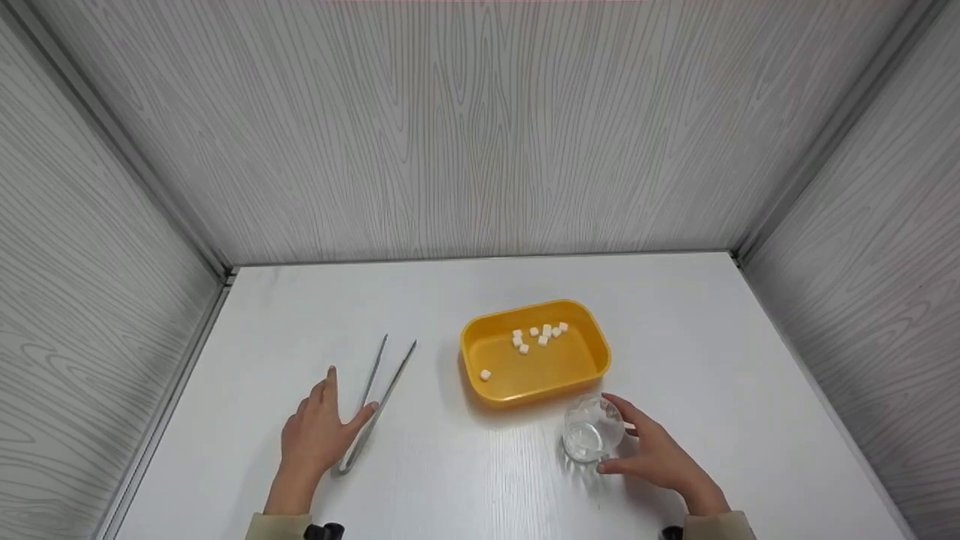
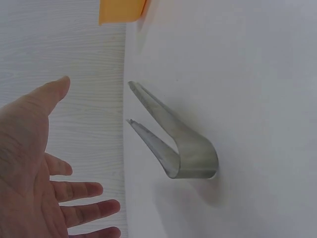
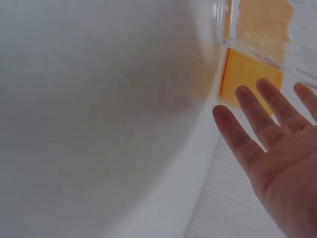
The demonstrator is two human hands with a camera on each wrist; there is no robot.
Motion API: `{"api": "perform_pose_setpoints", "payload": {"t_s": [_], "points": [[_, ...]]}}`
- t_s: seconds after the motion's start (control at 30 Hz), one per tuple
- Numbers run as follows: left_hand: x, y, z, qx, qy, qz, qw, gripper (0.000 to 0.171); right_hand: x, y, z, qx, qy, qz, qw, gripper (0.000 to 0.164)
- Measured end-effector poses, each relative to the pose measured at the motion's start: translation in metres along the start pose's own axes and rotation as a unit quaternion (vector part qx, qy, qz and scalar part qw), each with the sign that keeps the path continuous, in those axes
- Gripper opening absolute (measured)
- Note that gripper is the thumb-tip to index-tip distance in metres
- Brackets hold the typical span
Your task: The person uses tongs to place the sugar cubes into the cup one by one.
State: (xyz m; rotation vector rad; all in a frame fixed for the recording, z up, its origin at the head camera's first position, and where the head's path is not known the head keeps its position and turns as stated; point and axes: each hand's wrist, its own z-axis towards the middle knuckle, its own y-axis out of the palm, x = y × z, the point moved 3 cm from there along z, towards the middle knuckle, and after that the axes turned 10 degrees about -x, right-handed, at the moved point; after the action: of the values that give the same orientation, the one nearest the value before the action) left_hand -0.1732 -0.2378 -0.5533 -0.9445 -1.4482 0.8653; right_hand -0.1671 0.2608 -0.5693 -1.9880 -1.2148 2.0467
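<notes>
On cam I see L hand (image 1: 315, 433) released nr 1 pr tongs (image 2: 197, 156), R hand (image 1: 655, 454) released beside 1 glass (image 1: 585, 438), & 1 ylw tray (image 1: 559, 369) w/ approx 9 white cubes (image 1: 543, 340).

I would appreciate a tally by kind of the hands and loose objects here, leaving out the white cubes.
Silver V-shaped metal tongs: 1
Yellow rounded-rectangular tray: 1
Clear round cup: 1
Left hand and right hand: 2
Total: 5

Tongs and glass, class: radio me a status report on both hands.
Left hand open by the tongs, not gripping. Right hand open beside the glass, contact unclear. Glass upright near the yellow tray. Nothing visible blocks either hand.
</notes>
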Motion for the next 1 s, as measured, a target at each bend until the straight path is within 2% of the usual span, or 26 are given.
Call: {"api": "perform_pose_setpoints", "payload": {"t_s": [0.23, 0.57, 0.7, 0.83, 1.0], "points": [[0.000, 0.002, 0.000, -0.002, -0.003, 0.006, 1.0000, 0.103, 0.000, 0.007, 0.005, 0.012, 0.015, 0.009, 1.000, 0.095], [-0.001, 0.009, -0.001, -0.016, -0.007, 0.018, 0.9997, 0.094, 0.003, 0.011, 0.006, 0.022, 0.004, 0.064, 0.998, 0.086], [-0.001, 0.011, -0.001, -0.021, -0.013, 0.016, 0.9996, 0.092, 0.003, 0.011, 0.006, 0.041, 0.024, 0.079, 0.996, 0.085], [0.000, 0.012, -0.001, -0.021, -0.012, 0.014, 0.9996, 0.089, 0.006, 0.010, 0.006, 0.072, 0.050, 0.065, 0.994, 0.090], [0.001, 0.013, -0.001, -0.023, -0.013, 0.015, 0.9996, 0.087, 0.009, 0.008, 0.009, 0.109, 0.062, 0.039, 0.991, 0.093]]}}
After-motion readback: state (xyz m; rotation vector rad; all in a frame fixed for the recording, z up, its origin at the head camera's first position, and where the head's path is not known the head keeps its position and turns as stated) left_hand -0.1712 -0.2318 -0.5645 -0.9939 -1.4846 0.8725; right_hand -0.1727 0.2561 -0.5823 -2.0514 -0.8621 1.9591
